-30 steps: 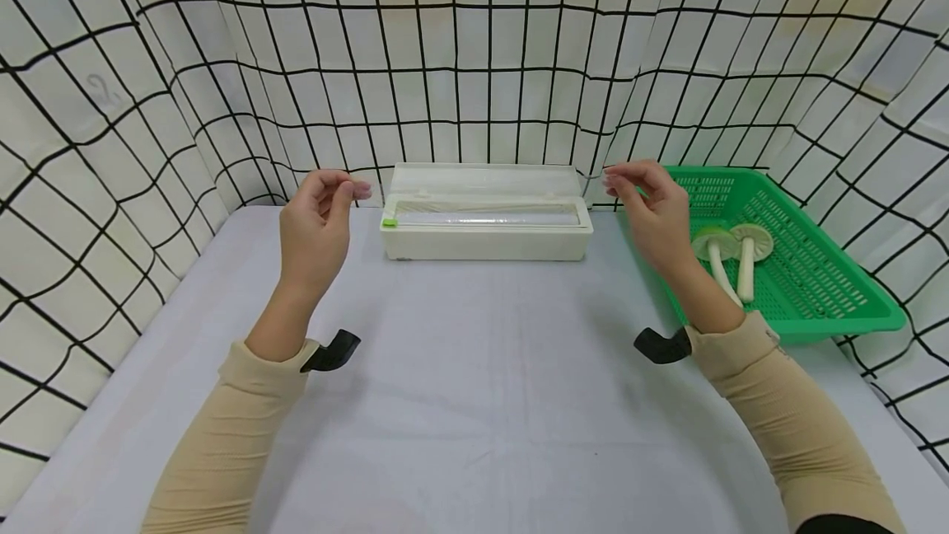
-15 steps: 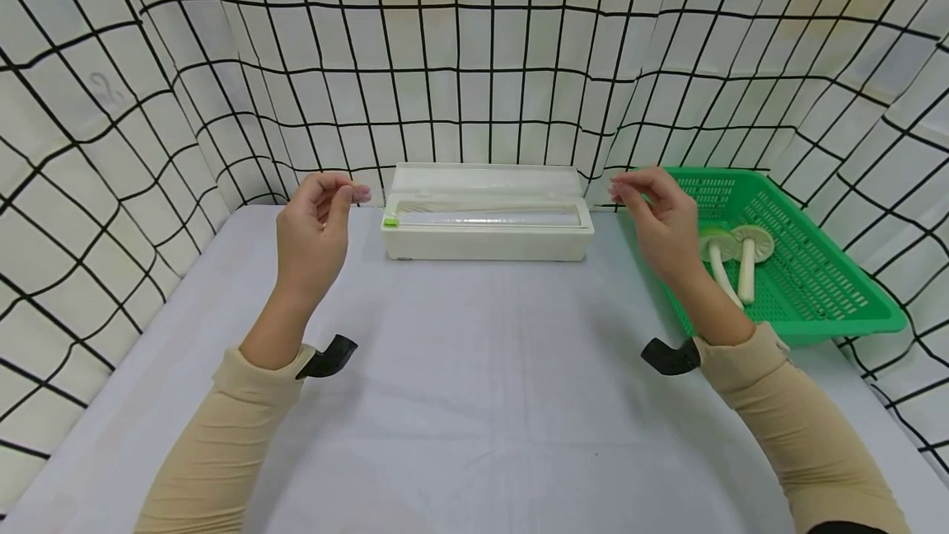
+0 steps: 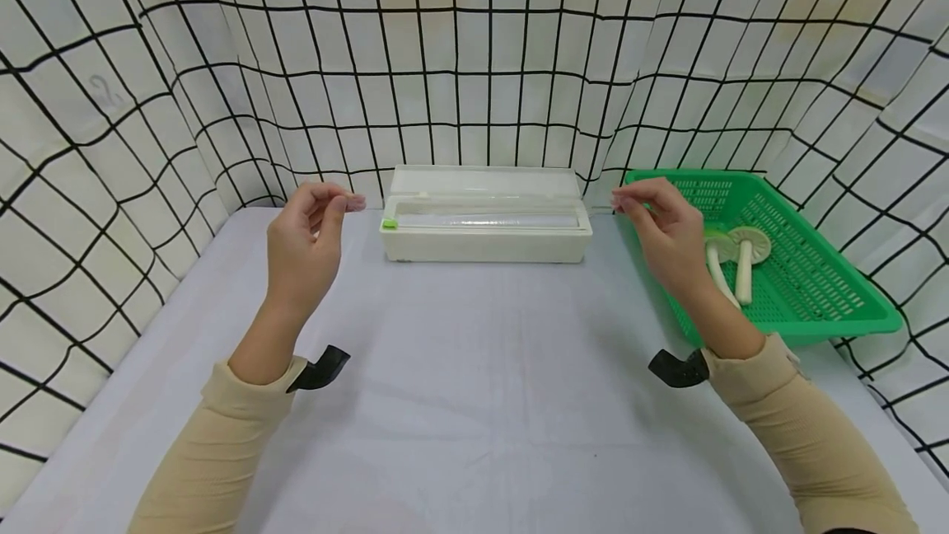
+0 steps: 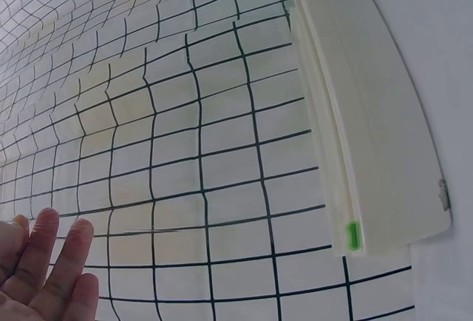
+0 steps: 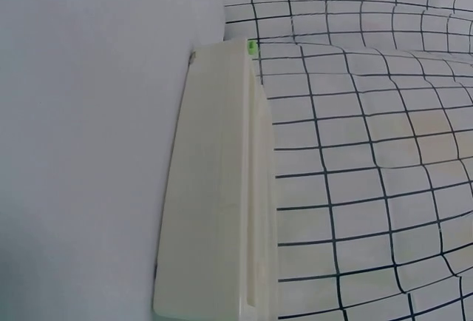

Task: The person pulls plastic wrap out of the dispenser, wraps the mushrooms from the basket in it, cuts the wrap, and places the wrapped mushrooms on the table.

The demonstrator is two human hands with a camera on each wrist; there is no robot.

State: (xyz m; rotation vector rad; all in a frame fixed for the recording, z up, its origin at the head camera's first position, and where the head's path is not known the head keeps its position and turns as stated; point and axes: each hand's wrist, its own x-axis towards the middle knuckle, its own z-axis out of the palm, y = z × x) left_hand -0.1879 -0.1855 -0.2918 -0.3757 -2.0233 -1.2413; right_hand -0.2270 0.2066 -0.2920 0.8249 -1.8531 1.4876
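Note:
A clear sheet of cling film, nearly invisible, shows as a thin shiny edge (image 4: 148,231) running from the left fingertips in the left wrist view. My left hand (image 3: 306,245) pinches one side of it between thumb and fingers, raised left of the white dispenser box. Opposite, my right hand (image 3: 670,237) is held in a matching pinch, overlapping the basket's near left edge in the head view. Between and beyond them stands the white cling film dispenser (image 3: 485,245), lid up, with the film roll (image 3: 489,220) inside and a green slider (image 3: 389,223) at its left end.
On the right a green plastic basket (image 3: 838,283) holds two pale-stemmed mushrooms (image 3: 745,270). Black wire mesh (image 3: 489,72) closes off the back and both sides of the white-covered table (image 3: 474,402).
Both hands have drawn back slightly toward the body and a little farther apart, keeping their pinch. The dispenser and basket stay where they were.

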